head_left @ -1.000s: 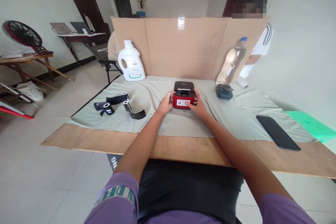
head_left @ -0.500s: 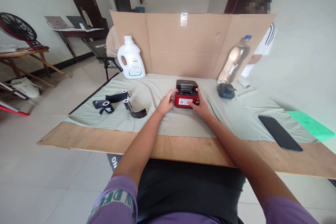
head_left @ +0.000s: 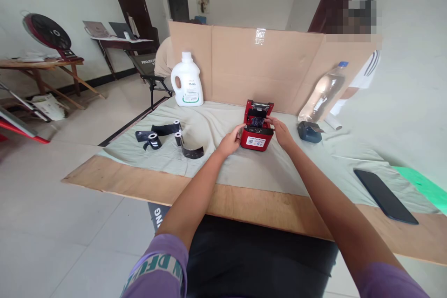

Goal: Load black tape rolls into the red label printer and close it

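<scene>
A small red printer (head_left: 256, 136) sits on the pale cloth (head_left: 244, 172) in the middle of the table, its lid (head_left: 260, 107) standing open and a dark roll showing inside. My left hand (head_left: 231, 139) presses against the printer's left side with curled fingers. My right hand (head_left: 282, 131) rests at the printer's upper right edge, fingertips at the open compartment. Several black rolls (head_left: 167, 136) with loose tape ends lie on the cloth to the left.
A cardboard screen (head_left: 265, 63) stands along the table's back. A white jug (head_left: 187, 82) is at back left; a clear bottle (head_left: 323, 94) and a dark small device (head_left: 309, 131) at back right. A black phone (head_left: 384, 195) lies at right. Another person's sleeve (head_left: 363, 77) shows behind the screen.
The printer's lid, closed before, now stands open. My right hand moved from the printer's front up to its top right edge. The view shifted slightly.
</scene>
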